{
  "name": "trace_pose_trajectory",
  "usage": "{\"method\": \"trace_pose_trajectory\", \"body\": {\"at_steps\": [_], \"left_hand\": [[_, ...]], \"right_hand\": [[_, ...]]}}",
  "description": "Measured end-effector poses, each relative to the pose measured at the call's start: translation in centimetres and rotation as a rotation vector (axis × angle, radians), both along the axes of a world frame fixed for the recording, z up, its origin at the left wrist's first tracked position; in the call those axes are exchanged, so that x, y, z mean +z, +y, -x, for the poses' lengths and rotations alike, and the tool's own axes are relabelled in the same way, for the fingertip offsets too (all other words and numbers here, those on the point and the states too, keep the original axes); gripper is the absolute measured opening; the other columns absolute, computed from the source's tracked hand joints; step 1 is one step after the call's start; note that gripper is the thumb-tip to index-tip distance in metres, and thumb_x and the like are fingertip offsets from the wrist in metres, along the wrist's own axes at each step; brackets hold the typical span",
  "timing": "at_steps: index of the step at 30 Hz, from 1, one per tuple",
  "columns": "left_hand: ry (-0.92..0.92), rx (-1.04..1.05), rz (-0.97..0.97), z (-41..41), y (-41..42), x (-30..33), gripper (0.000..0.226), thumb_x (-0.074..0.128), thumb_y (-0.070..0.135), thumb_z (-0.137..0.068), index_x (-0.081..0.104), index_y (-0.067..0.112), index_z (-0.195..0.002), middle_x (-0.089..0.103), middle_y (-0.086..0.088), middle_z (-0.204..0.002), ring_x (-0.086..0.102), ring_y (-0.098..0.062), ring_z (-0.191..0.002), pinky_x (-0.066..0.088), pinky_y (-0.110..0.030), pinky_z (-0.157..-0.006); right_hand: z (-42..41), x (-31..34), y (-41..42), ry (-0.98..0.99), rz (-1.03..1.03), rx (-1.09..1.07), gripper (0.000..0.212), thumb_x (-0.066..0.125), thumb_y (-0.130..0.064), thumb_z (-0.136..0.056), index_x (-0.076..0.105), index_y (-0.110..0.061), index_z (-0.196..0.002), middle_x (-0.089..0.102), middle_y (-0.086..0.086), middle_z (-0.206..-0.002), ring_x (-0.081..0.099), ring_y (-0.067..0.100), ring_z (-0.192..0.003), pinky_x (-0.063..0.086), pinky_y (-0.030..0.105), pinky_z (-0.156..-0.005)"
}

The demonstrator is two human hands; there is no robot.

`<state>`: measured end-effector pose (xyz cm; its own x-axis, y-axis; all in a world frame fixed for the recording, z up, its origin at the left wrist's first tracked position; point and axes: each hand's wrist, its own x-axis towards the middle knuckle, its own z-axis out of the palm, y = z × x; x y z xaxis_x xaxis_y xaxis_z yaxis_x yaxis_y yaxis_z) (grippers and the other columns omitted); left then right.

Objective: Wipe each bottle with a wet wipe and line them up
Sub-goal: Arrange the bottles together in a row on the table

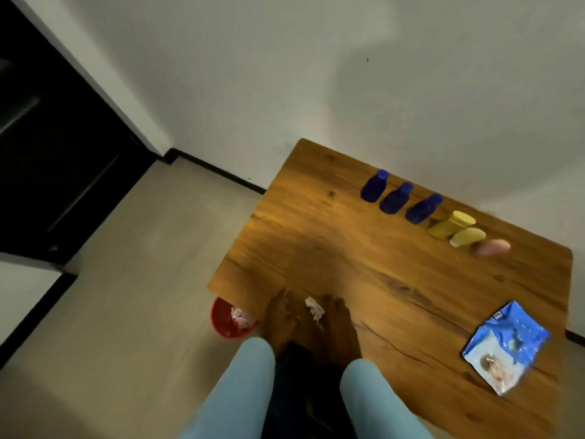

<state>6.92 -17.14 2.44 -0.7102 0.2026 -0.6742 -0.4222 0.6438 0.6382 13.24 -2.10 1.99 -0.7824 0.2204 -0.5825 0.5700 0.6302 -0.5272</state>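
Observation:
Several bottles stand in a row along the far side of the wooden table point(316, 242): three blue bottles point(397, 198), then a yellow bottle point(449, 228), a paler yellow bottle point(467, 237) and a pink bottle point(492, 247). At the table's near left edge my left hand point(280, 321) and my right hand point(338, 327) are close together. A crumpled white wipe point(314, 308) sits between them, pinched at my right hand's fingers. Whether my left hand touches it I cannot tell. The view is blurred.
A blue wet-wipe packet point(503, 346) lies on the table at the near right. A red bin point(229, 320) with used wipes stands on the floor beside the table's left corner. A wall runs behind the table; a dark doorway is at the left.

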Motion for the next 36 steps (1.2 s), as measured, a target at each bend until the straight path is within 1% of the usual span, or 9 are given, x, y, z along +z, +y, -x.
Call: {"method": "trace_pose_trajectory", "body": {"at_steps": [4, 9, 14, 18, 20, 22, 25, 30, 36], "left_hand": [[-0.083, -0.098, -0.024, 1.6, 2.3, -0.3, 0.05, 0.049, 0.023, -0.114, 0.032, 0.019, -0.161, 0.047, -0.01, -0.157, 0.043, -0.028, -0.148, 0.033, -0.046, -0.126], [-0.121, -0.135, 0.092, 2.2, 3.8, -5.0, 0.058, 0.056, 0.015, -0.105, 0.043, 0.023, -0.162, 0.047, -0.003, -0.165, 0.049, -0.027, -0.147, 0.042, -0.043, -0.122], [-0.256, 0.087, -0.006, 3.6, 4.5, -6.9, 0.043, 0.051, 0.016, -0.099, 0.066, 0.022, -0.139, 0.067, -0.006, -0.14, 0.068, -0.028, -0.117, 0.061, -0.048, -0.101], [-0.181, 0.307, -0.112, 6.0, 3.5, 0.8, 0.02, 0.068, 0.001, -0.096, 0.069, 0.011, -0.113, 0.071, -0.009, -0.114, 0.067, -0.021, -0.091, 0.058, -0.024, -0.071], [-0.116, 0.44, -0.172, 7.3, 1.3, 3.7, 0.02, 0.071, 0.0, -0.094, 0.068, 0.01, -0.112, 0.07, -0.006, -0.108, 0.066, -0.021, -0.095, 0.05, -0.015, -0.063], [-0.045, 0.56, -0.205, 8.2, -1.9, 5.8, 0.023, 0.073, 0.006, -0.094, 0.07, 0.013, -0.115, 0.071, 0.002, -0.104, 0.067, -0.017, -0.096, 0.048, -0.014, -0.067], [0.033, 0.732, -0.209, 8.6, -7.5, 7.1, 0.02, 0.08, 0.02, -0.09, 0.075, 0.027, -0.108, 0.077, 0.009, -0.099, 0.072, -0.015, -0.097, 0.06, -0.03, -0.086], [0.149, 1.032, -0.097, 8.8, -15.0, 7.2, 0.011, 0.082, 0.015, -0.087, 0.079, 0.025, -0.089, 0.08, 0.004, -0.087, 0.075, -0.021, -0.089, 0.065, -0.039, -0.083], [0.107, 1.01, 0.012, 8.3, -19.7, 4.7, 0.008, 0.082, 0.021, -0.085, 0.078, 0.027, -0.085, 0.079, 0.003, -0.087, 0.075, -0.024, -0.089, 0.065, -0.042, -0.085]], "right_hand": [[1.7, -0.8, 0.6, 0.019, -0.126, -0.057, 0.07, 0.079, -0.021, -0.076, 0.041, -0.023, -0.134, 0.045, 0.005, -0.128, 0.062, 0.03, -0.105, 0.054, 0.04, -0.086], [3.2, -3.5, 1.0, -0.02, -0.095, -0.057, 0.039, 0.065, -0.011, -0.078, 0.053, -0.026, -0.112, 0.057, 0.002, -0.11, 0.06, 0.028, -0.094, 0.044, 0.033, -0.076], [3.6, -3.4, 0.0, 0.084, 0.252, -0.368, 0.022, 0.061, -0.022, -0.077, 0.069, -0.023, -0.097, 0.072, 0.001, -0.096, 0.071, 0.025, -0.093, 0.056, 0.039, -0.084], [6.2, 1.9, -1.2, 0.192, 0.386, -0.435, 0.022, 0.071, -0.006, -0.086, 0.077, -0.02, -0.102, 0.078, -0.003, -0.098, 0.074, 0.018, -0.097, 0.059, 0.037, -0.09], [8.8, 4.5, -3.0, 0.236, 0.398, -0.364, 0.031, 0.072, 0.007, -0.085, 0.078, -0.019, -0.099, 0.079, -0.006, -0.097, 0.074, 0.012, -0.094, 0.057, 0.026, -0.084], [11.4, 6.4, -5.5, 0.265, 0.44, -0.282, 0.025, 0.075, 0.002, -0.087, 0.078, -0.021, -0.098, 0.078, -0.006, -0.095, 0.072, 0.007, -0.091, 0.055, 0.02, -0.078], [14.5, 7.6, -10.3, 0.306, 0.442, -0.088, 0.011, 0.077, -0.015, -0.092, 0.077, -0.024, -0.099, 0.076, -0.011, -0.093, 0.069, -0.001, -0.086, 0.054, 0.014, -0.074], [17.2, 6.9, -17.5, 0.263, 0.416, 0.199, 0.012, 0.075, -0.028, -0.091, 0.076, -0.028, -0.103, 0.075, -0.012, -0.095, 0.07, 0.004, -0.088, 0.058, 0.024, -0.079], [18.0, 5.6, -21.2, 0.19, 0.372, 0.34, 0.015, 0.07, -0.025, -0.095, 0.074, -0.02, -0.108, 0.074, -0.004, -0.101, 0.069, 0.015, -0.095, 0.058, 0.034, -0.085]]}}
